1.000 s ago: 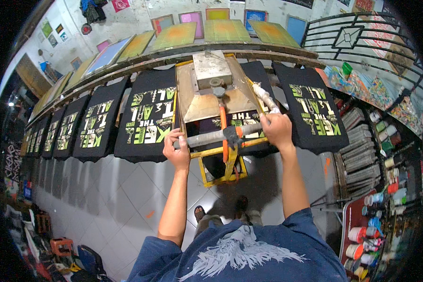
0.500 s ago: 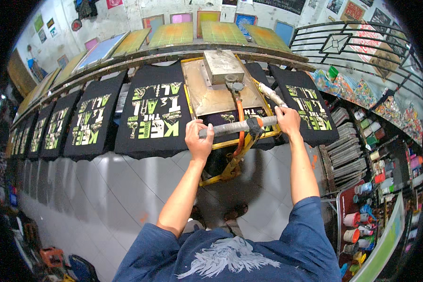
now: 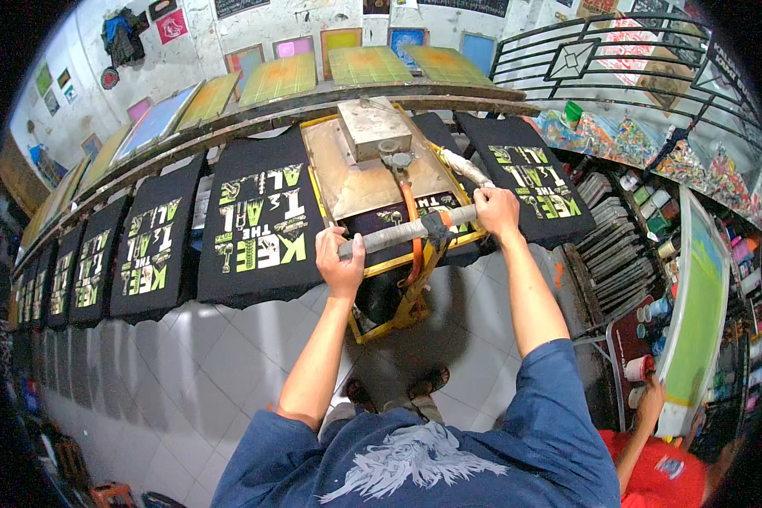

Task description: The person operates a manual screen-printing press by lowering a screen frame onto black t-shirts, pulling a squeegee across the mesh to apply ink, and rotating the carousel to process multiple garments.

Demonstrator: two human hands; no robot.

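My left hand (image 3: 340,261) and my right hand (image 3: 496,208) are closed round either end of a grey wrapped handle bar (image 3: 398,233). The bar belongs to a yellow-framed machine (image 3: 316,196) with a wide metal plate (image 3: 351,195), a box (image 3: 372,131) on top and an orange hose (image 3: 411,199). The plate sits over a black printed T-shirt (image 3: 372,218), partly hiding it. Printed black shirts lie on boards on both sides, the nearer ones being a left shirt (image 3: 258,271) and a right shirt (image 3: 533,186).
Mesh screens (image 3: 368,66) line a rail behind the boards, near a metal railing (image 3: 516,51). Stacked boards (image 3: 618,254) and ink pots stand at right. A co-worker in red (image 3: 660,478) is at lower right, a hand (image 3: 652,398) at a green screen (image 3: 692,313). Tiled floor (image 3: 195,372) lies below.
The co-worker in red has come into view at lower right, and more of the green screen shows there, upright. My grip on the bar looks the same while the view has shifted slightly.
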